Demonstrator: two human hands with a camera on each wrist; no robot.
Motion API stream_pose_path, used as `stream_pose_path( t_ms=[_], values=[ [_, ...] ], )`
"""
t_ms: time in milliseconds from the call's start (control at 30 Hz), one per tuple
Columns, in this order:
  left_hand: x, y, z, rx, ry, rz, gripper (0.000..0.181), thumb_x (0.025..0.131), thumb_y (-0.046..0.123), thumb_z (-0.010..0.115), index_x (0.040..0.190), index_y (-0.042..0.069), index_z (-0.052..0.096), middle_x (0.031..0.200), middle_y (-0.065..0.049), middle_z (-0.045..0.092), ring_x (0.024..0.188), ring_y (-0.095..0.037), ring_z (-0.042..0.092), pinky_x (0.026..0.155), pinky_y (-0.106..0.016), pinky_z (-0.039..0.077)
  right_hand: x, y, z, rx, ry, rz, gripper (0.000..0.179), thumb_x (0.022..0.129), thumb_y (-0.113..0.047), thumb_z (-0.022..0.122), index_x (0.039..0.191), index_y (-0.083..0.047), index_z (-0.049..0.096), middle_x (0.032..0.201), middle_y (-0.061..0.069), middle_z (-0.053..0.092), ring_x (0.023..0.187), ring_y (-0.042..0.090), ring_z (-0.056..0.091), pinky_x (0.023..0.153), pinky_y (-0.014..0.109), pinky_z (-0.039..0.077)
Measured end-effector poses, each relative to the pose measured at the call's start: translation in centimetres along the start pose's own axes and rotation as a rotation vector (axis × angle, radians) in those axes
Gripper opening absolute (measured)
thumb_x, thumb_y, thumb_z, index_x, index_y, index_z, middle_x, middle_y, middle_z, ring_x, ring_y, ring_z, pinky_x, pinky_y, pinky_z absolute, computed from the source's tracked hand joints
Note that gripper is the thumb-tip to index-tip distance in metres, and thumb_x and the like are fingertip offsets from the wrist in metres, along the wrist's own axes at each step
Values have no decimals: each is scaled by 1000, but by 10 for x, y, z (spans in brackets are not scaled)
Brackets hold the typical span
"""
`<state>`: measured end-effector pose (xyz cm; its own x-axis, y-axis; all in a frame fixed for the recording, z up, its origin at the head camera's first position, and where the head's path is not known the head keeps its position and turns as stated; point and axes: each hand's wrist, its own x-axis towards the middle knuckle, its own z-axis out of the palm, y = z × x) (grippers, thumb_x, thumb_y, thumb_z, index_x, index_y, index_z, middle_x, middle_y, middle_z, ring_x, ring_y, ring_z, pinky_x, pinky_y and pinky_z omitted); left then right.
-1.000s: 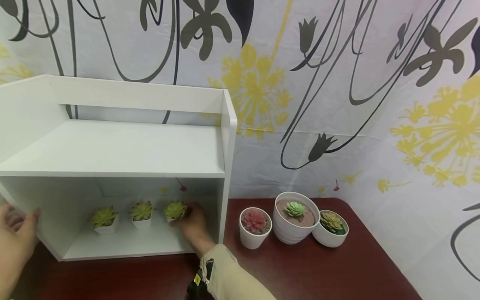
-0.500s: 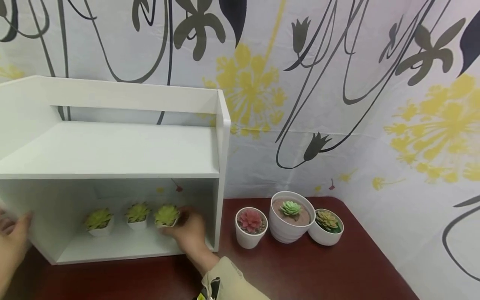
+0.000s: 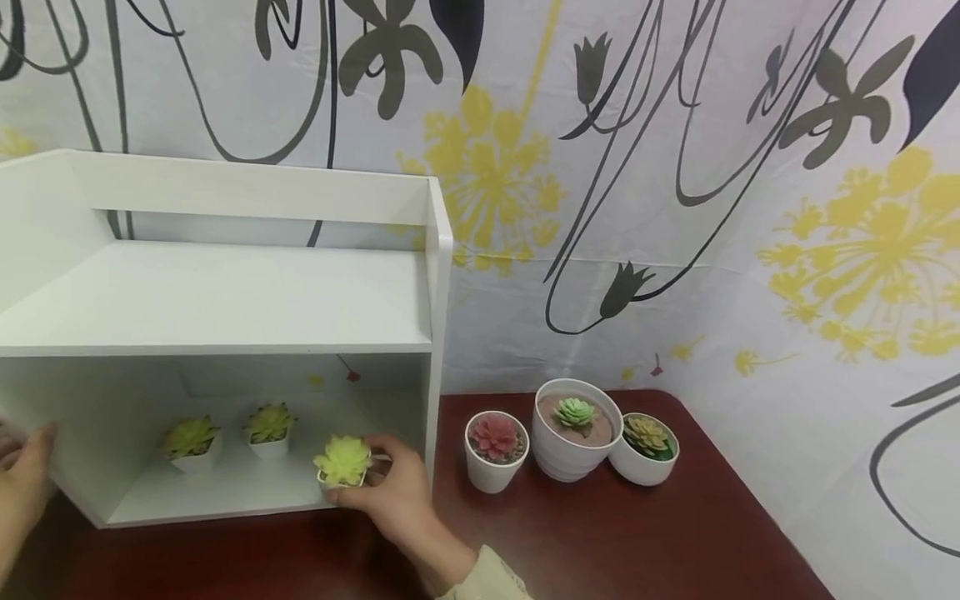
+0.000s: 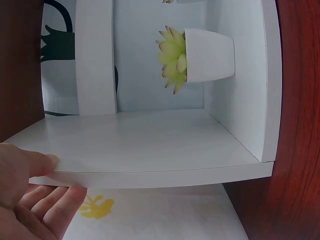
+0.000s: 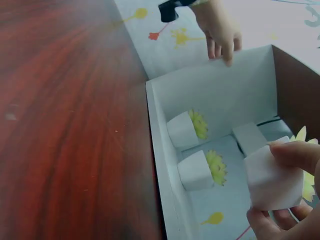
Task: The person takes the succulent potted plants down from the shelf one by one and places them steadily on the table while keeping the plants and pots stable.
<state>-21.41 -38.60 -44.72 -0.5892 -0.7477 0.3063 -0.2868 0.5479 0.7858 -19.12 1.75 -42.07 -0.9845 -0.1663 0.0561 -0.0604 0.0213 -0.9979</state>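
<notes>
Pot is pinched by the right hand at the shelf's near right edge (whether lifted, I cannot tell); the left hand grips the shelf's left side. Repositioning seems underway; next probably needs a level, steady carry.

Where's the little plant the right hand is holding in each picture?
Head: the held plant is low and left of centre, in the right hand.
Left wrist: not in it; the whole potted plant there is another one.
Right wrist: the held plant is at the lower right, mostly its white pot.
Shared landmark: the left hand gripping the white shelf.
</notes>
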Motion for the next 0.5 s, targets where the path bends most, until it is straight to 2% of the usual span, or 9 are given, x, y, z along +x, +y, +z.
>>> stream_pose_path(
  t_ms=[33,100,133,167,267,300,333,400,500],
  values=[
    [-2,4,-1,2,-2,-18,49,108,25,40,149,-1,36,140,-35,51,102,-13,64,75,-11,52,-3,1,-3,7,-12,6,61,65,1,89,120,-2,64,112,9,63,95,11,70,82,18,58],
    [-4,8,-2,18,14,-37,48,108,25,38,150,2,35,146,-32,50,123,-41,61,98,-33,56,-11,3,-10,12,-30,17,60,64,1,89,119,-2,64,111,8,64,93,10,70,82,17,58],
    [-5,9,-2,13,16,-47,48,108,26,38,151,4,35,147,-30,49,129,-40,58,106,-36,52,-15,4,-13,14,-37,26,60,64,1,89,118,-2,64,111,8,64,93,10,70,81,17,58],
    [-5,10,-1,15,12,-59,49,109,27,37,152,6,34,150,-28,48,138,-46,49,113,-47,46,-18,6,-17,12,-43,36,60,64,1,89,118,-3,64,110,7,65,92,8,70,80,17,58],
    [1,3,4,17,-6,-74,50,109,27,37,154,7,33,151,-25,49,140,-42,49,112,-41,47,-30,10,-28,2,-72,56,59,64,1,89,118,-4,64,106,4,68,89,7,70,78,15,57],
    [4,-1,5,33,-14,-61,49,109,27,37,153,6,35,149,-26,50,134,-41,54,105,-37,51,-34,11,-32,-2,-88,60,59,65,1,89,118,-4,64,105,3,69,88,6,70,77,15,57],
    [7,-4,6,33,-22,-35,47,109,25,37,151,4,36,147,-29,51,130,-44,54,98,-38,51,-38,12,-36,1,-105,65,59,65,2,88,118,-4,64,105,2,70,87,6,70,77,15,57],
    [13,-10,6,47,-21,33,44,109,20,37,149,2,38,139,-32,52,114,-38,60,87,-41,48,-44,13,-44,0,-138,64,59,65,4,88,117,-3,63,104,4,72,86,6,70,77,16,58],
    [16,-11,3,53,38,187,43,108,11,40,150,3,36,134,-33,53,108,-41,59,85,-44,46,-52,12,-58,-38,-163,60,58,64,3,89,116,-5,63,107,3,71,87,5,70,79,15,57]
  ],
)
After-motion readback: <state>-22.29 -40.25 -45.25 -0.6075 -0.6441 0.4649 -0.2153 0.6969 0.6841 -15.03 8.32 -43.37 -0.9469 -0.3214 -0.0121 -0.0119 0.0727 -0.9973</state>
